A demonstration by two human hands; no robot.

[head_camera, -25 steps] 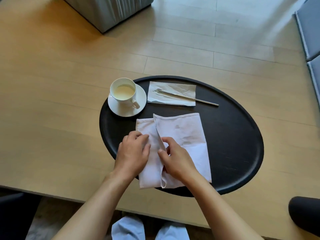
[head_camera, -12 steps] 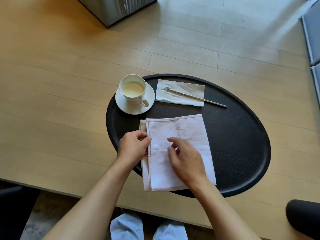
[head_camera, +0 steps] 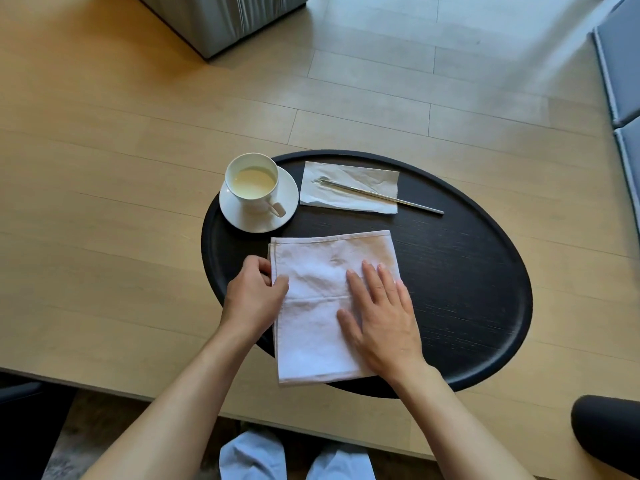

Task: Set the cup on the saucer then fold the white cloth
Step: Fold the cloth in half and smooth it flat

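Observation:
A white cup (head_camera: pixel 251 183) with pale liquid stands upright on a white saucer (head_camera: pixel 287 199) at the black oval tray's (head_camera: pixel 467 289) left rear. The white cloth (head_camera: pixel 318 299) lies folded into a tall rectangle on the tray's near half, its near edge overhanging the tray rim. My left hand (head_camera: pixel 252 299) pinches the cloth's left edge between thumb and fingers. My right hand (head_camera: pixel 381 317) lies flat, palm down with fingers spread, on the cloth's right half.
A metal spoon (head_camera: pixel 384 197) rests on a paper napkin (head_camera: pixel 349 187) at the tray's rear. The tray sits on a light wooden table (head_camera: pixel 104 202). A grey upholstered block (head_camera: pixel 225 19) stands beyond, grey cushions (head_camera: pixel 620 64) at the right, a dark rounded object (head_camera: pixel 606 434) lower right.
The raised flap of cloth has been laid over to the left, leaving a flat folded rectangle. My right hand went from pinching the fold to pressing flat and sliding right. My left hand stays at the left edge.

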